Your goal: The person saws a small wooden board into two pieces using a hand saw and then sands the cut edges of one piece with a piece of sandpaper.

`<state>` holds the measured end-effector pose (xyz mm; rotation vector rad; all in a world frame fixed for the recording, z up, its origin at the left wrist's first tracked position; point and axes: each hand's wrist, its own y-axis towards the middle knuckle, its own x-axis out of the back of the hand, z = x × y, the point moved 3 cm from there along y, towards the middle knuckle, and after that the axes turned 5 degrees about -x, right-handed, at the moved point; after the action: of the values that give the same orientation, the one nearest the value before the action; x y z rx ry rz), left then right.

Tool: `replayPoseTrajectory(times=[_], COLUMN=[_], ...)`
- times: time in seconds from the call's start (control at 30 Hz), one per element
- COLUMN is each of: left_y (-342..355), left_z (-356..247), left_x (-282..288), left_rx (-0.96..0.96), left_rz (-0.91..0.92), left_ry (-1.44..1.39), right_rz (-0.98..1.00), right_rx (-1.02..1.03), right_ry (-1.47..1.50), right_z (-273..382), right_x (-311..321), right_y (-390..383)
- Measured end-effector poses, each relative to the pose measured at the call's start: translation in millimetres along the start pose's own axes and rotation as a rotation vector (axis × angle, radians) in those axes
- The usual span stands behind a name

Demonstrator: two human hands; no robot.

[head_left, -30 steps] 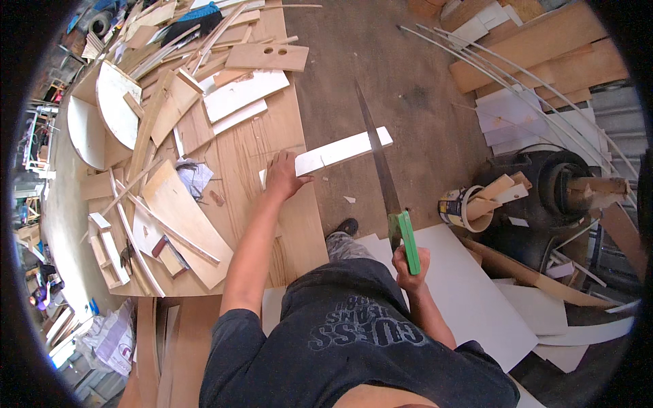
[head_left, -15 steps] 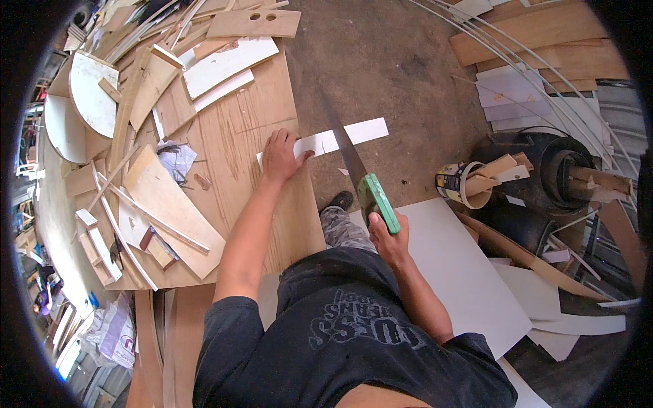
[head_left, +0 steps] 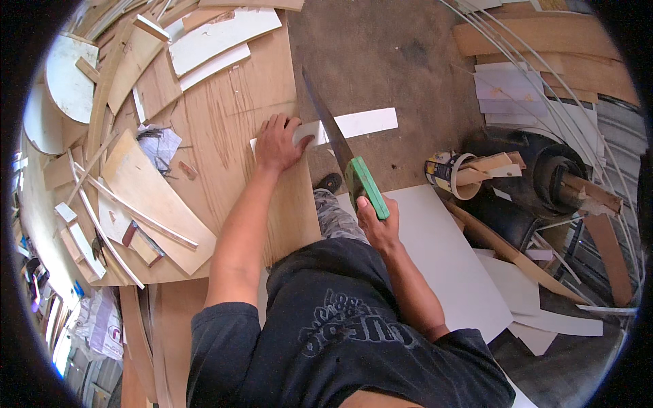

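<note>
My left hand (head_left: 279,146) presses a narrow white board strip (head_left: 367,122) onto the worktable (head_left: 235,160), fingers across it and thumb against its near side. The strip juts to the right past the table edge. In my right hand (head_left: 381,228) is a handsaw (head_left: 367,188), its green handle wrapped by my fingers. The dark blade slants away to the upper left and crosses the strip just beyond the table edge, near my left thumb. I cannot tell how deep the blade sits in the strip.
Offcuts, including a tan curved panel (head_left: 160,204), cover the table's left side. A sanding block (head_left: 143,243) lies near its front edge. Right of me are a white sheet (head_left: 442,258), a bucket (head_left: 454,174) with wood scraps and a black drum (head_left: 524,163). My shoe (head_left: 328,182) shows below.
The saw has slid forward, its tip now farther past the strip, and my right hand has moved up with it. My left hand keeps its hold. The whole view has shifted slightly.
</note>
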<state>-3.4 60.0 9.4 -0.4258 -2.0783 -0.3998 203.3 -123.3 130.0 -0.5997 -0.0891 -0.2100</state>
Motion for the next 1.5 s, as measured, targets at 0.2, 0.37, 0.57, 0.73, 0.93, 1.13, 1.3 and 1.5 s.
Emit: replayPoseTrajectory(times=[0.2, 0.37, 0.57, 0.73, 0.93, 1.13, 1.3, 1.5], left_y=[-2.8, 0.6, -1.2, -1.9, -0.6, -1.0, -1.1, 1.2], left_z=[4.6, 4.3, 8.1, 8.0, 2.9, 0.3, 2.3, 0.2], left_x=[-1.5, -4.3, -8.0, -7.2, 0.4, 3.1, 0.7, 3.2], left_rx=[0.011, 0.032, 0.029, 0.022, 0.023, 0.012, -0.001, -0.013], left_rz=[-0.007, 0.027, 0.025, 0.021, 0.086, 0.107, 0.18, 0.174], left_ry=[-0.015, -0.022, 0.007, 0.001, 0.012, 0.036, 0.058, 0.087], right_rz=[0.009, 0.042, 0.028, 0.011, 0.023, 0.038, 0.064, 0.044], right_rx=[-0.018, -0.018, 0.035, 0.007, 0.036, -0.009, -0.126, -0.143], right_ry=[-0.072, -0.058, -0.104, -0.063, -0.199, -0.05, 0.077, 0.071], right_z=[-2.8, 0.2, -4.2, 5.7, -0.1, -1.6, -4.6, -3.6], right_x=[-0.4, 1.2, -1.1, -1.4, 4.2, 0.6, -6.9, -4.1], right_y=[2.6, -0.5, -3.8, -1.6, 22.8, 22.8, 16.4, 7.7])
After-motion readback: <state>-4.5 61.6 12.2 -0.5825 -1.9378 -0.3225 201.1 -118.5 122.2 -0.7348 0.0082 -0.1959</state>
